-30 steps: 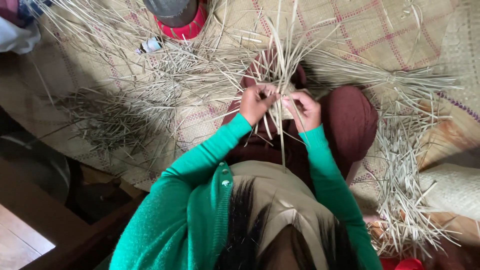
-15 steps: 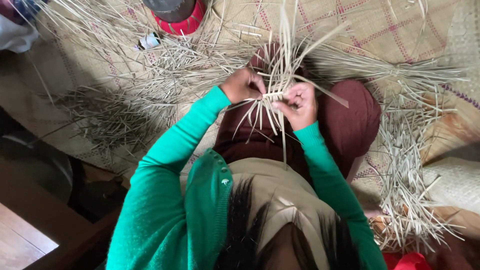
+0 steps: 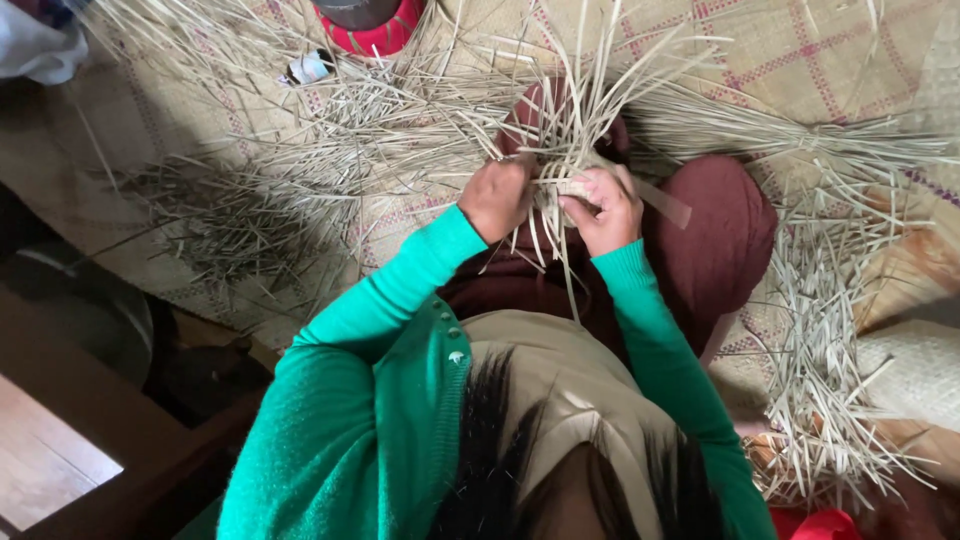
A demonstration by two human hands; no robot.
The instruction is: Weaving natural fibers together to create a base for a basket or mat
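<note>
Since half a second ago, we see both hands have stayed at the centre of the straw work, with the left hand [image 3: 497, 197] now set a little lower and closer to the right hand [image 3: 603, 208]. We see the left hand closed around the woven core of the straw piece [image 3: 570, 150], its knuckles toward us. The right hand is also closed, its fingers pinching strands at the same core, just beside the left. The piece sits above the person's lap, over the dark maroon skirt [image 3: 710, 240], with long pale strands fanning up and outward from between the hands and a few hanging down toward the body. One wider flat strip [image 3: 662, 203] sticks out to the right past the right hand.

Around the person lies a woven mat [image 3: 800, 60] with a faint pink check, and we see loose straw strips [image 3: 830, 330] heaped on it to the right and another scatter [image 3: 230, 220] to the left. A red container [image 3: 385, 35] stands at the top edge, with a small white object [image 3: 308, 68] near it. Green sleeves [image 3: 400, 300] cover both arms.
</note>
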